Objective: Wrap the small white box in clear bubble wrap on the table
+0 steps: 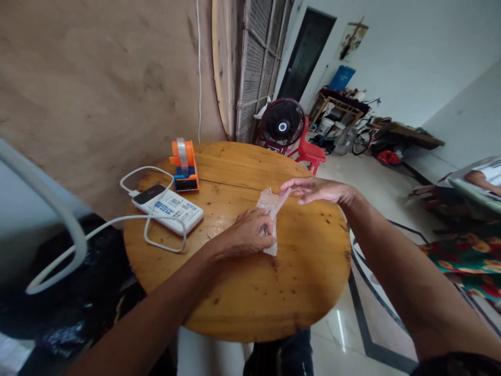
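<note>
A piece of thin, crinkled, translucent plastic wrap (267,199) lies near the middle of the round wooden table (235,308), its right part folded up. My left hand (250,232) is closed on its lower part, fingers curled and pressed to the tabletop. My right hand (313,189) comes in from the right with fingers stretched and thumb apart. Its fingertips touch the raised edge of the wrap. What lies under the left palm is hidden.
An orange and blue tape dispenser (186,167) stands at the table's back left. Near it, a white printed block (180,209) bears a dark phone-like device (149,194) with a looping white cable (58,271). Beyond are a fan (282,125) and a red chair (311,151); another person's arm (479,180) shows far right.
</note>
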Available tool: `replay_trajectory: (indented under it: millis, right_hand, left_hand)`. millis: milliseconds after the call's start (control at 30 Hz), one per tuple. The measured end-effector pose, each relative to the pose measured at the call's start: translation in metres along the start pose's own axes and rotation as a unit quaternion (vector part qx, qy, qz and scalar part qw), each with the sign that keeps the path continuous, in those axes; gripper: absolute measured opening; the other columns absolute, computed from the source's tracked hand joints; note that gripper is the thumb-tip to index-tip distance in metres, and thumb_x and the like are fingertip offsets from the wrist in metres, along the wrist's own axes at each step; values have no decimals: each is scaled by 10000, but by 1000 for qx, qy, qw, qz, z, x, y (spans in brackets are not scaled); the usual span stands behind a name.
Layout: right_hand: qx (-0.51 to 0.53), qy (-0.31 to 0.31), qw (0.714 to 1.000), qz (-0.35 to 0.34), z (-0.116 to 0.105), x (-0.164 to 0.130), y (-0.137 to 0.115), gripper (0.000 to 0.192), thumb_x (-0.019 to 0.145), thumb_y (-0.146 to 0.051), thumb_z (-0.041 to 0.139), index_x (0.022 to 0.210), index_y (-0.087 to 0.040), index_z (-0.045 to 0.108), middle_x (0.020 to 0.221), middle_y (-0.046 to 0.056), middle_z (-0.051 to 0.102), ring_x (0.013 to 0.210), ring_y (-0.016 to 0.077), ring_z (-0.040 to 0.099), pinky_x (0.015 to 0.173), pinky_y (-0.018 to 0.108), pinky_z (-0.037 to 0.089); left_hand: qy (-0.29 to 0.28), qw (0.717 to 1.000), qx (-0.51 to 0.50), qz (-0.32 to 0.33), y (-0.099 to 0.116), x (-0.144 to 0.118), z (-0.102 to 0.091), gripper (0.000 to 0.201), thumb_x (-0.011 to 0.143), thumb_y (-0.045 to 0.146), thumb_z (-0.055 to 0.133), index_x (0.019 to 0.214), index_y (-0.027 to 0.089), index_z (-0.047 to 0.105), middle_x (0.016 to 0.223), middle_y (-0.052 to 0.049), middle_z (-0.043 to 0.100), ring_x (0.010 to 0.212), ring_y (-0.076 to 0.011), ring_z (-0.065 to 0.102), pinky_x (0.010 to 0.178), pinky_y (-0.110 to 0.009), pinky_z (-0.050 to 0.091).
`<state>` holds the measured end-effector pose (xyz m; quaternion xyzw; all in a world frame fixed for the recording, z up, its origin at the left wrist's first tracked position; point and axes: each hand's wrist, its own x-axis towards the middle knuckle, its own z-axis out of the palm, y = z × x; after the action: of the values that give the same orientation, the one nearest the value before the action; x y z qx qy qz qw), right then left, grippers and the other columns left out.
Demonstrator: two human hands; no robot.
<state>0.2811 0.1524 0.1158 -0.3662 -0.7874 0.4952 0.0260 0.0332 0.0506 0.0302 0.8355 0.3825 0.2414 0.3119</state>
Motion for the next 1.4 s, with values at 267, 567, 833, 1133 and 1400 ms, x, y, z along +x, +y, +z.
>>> replay_trajectory:
  millis: [267, 567, 833, 1133, 1400]
  right_hand:
    - [-67, 119, 990, 33, 19, 17, -4, 200, 789, -349, 653, 898, -188, 696, 1196, 62, 662, 1141, 206, 585, 1014, 375, 400]
    - [-141, 126, 977, 101, 20, 56, -5, 205, 777, -290, 649, 936, -174, 708, 946, 56, 722, 896, 202, 647, 836, 318, 487]
    - [-151, 132, 970, 138, 29, 70, 2, 126, 743, -281, 637, 789, -165, 655, 771, 43, 668, 726, 178, 605, 694, 294, 460]
    - [-97, 144, 981, 88, 31, 71, 10, 215, 763, -375, 632, 727, -173, 566, 677, -6, 560, 621, 114, 487, 617, 246, 402]
    - [-83, 156, 981, 77, 37, 77, 22, 215, 753, -350, 624, 685, -168, 530, 621, -48, 473, 576, 78, 410, 559, 219, 336]
  left_hand:
    - [5, 1000, 2, 4, 4, -1, -2, 64, 738, 261, 580, 733, 197, 578, 878, -7, 564, 948, -195, 537, 872, -319, 426]
    - [6, 1000, 3, -2, 2, -1, -1, 81, 742, 278, 589, 753, 198, 586, 857, -5, 572, 899, -189, 536, 855, -327, 426]
    - [26, 1000, -8, 6, 2, -7, 0, 71, 768, 260, 567, 795, 195, 578, 868, -4, 550, 874, -182, 526, 838, -326, 418]
    - [16, 1000, 14, -17, 4, -7, 0, 109, 779, 304, 583, 835, 211, 590, 925, -26, 577, 940, -216, 559, 899, -370, 435]
    - [45, 994, 99, 13, 6, -11, 2, 103, 794, 306, 607, 849, 218, 615, 1444, -63, 411, 1390, -336, 263, 1103, -518, 243]
